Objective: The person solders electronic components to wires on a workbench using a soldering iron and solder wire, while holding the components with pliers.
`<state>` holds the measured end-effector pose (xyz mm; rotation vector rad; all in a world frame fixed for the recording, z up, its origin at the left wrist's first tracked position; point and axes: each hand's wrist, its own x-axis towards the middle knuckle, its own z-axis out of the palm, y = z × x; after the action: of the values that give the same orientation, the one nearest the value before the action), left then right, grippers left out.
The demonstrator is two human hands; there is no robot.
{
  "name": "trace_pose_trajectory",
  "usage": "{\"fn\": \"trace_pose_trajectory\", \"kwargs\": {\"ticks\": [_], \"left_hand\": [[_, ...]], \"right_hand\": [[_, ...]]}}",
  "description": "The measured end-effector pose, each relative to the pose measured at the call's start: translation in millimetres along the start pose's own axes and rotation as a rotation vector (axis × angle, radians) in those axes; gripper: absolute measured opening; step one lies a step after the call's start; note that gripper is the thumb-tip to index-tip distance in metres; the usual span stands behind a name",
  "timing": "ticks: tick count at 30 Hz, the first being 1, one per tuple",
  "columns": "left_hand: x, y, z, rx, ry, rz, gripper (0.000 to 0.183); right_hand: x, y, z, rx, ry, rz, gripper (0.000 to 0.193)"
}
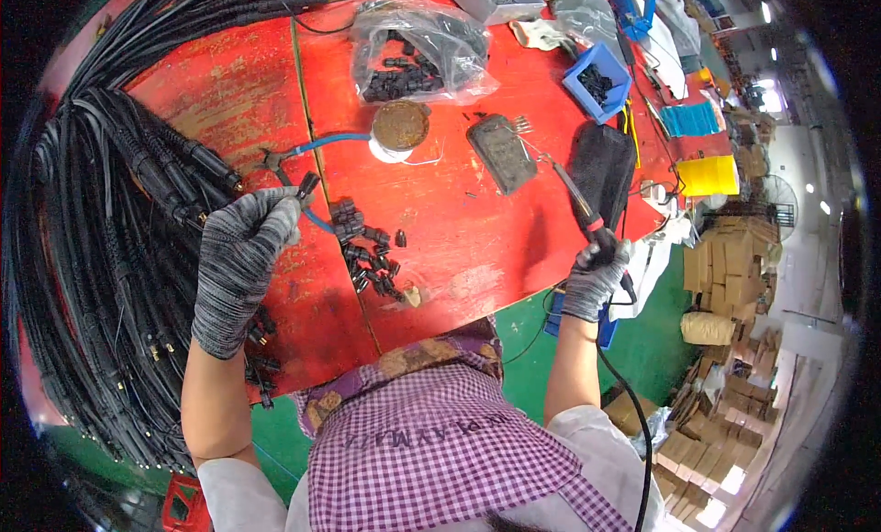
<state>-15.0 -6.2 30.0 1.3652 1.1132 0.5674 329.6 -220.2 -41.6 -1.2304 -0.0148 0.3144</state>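
Two gloved hands work over a worn red surface in the head view. The left hand, in a grey knitted glove, has its fingers curled together around the end of a black cable, pinching it near the connector tip, which pokes out just above the glove. That cable end sits at the left middle of the surface, just beside a thick bundle of black cables that fans across the whole left side and hangs off the near edge.

The right hand, also in a grey glove, is at the right near edge of the surface, its fingers wrapped tight around the handle of a soldering iron. The iron slants up and to the left, its tip near a dark rectangular pad; its black cord drops past the forearm.

Between the hands lies a loose heap of small black connectors. Farther back are a round brown tin with a blue cable curving from it, a clear plastic bag of black parts and a blue bin. A black pouch lies to the right of the pad. A checked purple apron fills the lower middle.
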Motion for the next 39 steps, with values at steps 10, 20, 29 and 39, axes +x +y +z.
{"fn": "trace_pose_trajectory", "kwargs": {"ticks": [10,20,29,39], "left_hand": [[-1,-4,-2,-0.012,0.030,-0.022,0.016],[0,-2,-7,0.255,-0.054,0.120,0.018],[-11,-10,-11,0.236,-0.041,0.223,0.015],[-22,-19,-24,0.397,-0.016,0.531,0.016]], "right_hand": [[14,40,46,0.034,-0.148,0.034,0.039],[11,59,55,0.317,-0.378,0.406,0.043],[-119,44,125,-0.405,-0.900,0.336,0.026],[-163,38,197,-0.614,-1.452,-0.443,0.024]]}}
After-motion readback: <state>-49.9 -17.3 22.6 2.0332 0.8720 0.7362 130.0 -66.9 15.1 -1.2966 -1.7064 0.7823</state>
